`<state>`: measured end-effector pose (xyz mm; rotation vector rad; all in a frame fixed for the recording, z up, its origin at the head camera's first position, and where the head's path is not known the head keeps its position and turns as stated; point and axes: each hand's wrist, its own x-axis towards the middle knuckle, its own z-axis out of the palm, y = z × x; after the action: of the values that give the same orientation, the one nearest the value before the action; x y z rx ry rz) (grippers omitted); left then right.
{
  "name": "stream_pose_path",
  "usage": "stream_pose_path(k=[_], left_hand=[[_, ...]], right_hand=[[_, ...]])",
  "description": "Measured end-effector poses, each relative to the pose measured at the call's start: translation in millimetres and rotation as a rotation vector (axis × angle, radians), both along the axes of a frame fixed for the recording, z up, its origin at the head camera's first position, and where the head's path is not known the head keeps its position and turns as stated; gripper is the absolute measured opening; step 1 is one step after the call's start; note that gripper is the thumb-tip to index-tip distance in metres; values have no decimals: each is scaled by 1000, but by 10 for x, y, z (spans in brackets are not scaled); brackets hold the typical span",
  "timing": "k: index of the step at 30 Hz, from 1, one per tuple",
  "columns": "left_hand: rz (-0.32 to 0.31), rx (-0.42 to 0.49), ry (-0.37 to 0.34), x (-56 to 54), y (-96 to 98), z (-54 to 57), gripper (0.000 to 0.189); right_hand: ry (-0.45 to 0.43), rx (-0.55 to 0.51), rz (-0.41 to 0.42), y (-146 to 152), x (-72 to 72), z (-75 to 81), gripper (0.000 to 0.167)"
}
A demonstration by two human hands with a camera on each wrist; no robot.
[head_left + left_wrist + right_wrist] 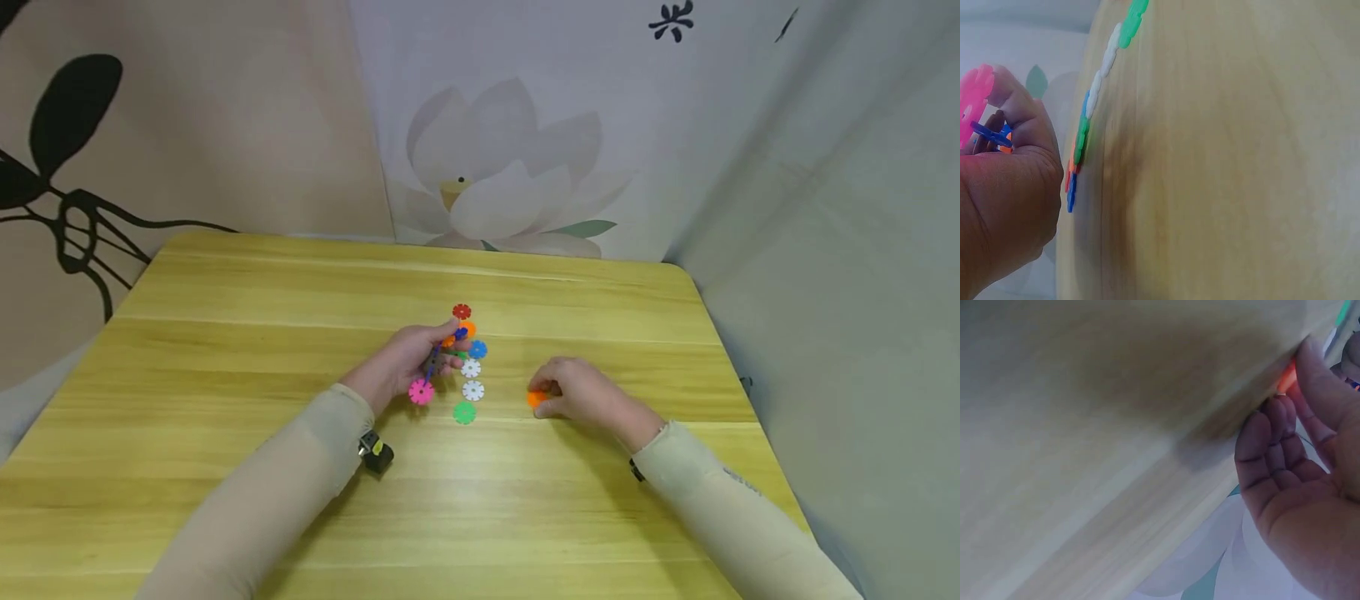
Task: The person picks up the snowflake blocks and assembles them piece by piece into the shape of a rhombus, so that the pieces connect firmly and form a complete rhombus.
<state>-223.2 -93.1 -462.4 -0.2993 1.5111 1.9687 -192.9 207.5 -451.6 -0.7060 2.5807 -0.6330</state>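
Note:
My left hand [405, 357] holds a small joined cluster of notched plastic discs above the table. A pink disc [421, 392] shows at the cluster's near end, with blue, dark and orange pieces between the fingers; the left wrist view shows the pink disc [974, 100] beside a blue one [991, 134] set at an angle. To the right, my right hand [585, 393] pinches an orange disc [536, 399] at the tabletop between thumb and fingers. Most of that disc [1287, 377] is hidden by the fingers in the right wrist view.
Loose discs lie in a rough column between the hands: red [461, 311], orange [468, 328], blue [477, 349], two white, the nearer one [473, 391] fully visible, and light green [464, 412] nearest. The wooden table [300, 283] meets a printed wall covering [525, 167] behind.

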Motion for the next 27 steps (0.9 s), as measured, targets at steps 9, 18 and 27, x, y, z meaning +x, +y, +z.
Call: stream_pose_path(k=[9, 18, 27], left_hand=[[12, 43, -7, 18, -18, -31, 55], [39, 59, -34, 22, -42, -16, 52], [18, 24, -15, 40, -33, 40, 53]], right_hand=[[-108, -71, -67, 49, -98, -4, 18], [-115, -346, -356, -256, -430, 47, 16], [-297, -582, -466, -757, -492, 163, 24]])
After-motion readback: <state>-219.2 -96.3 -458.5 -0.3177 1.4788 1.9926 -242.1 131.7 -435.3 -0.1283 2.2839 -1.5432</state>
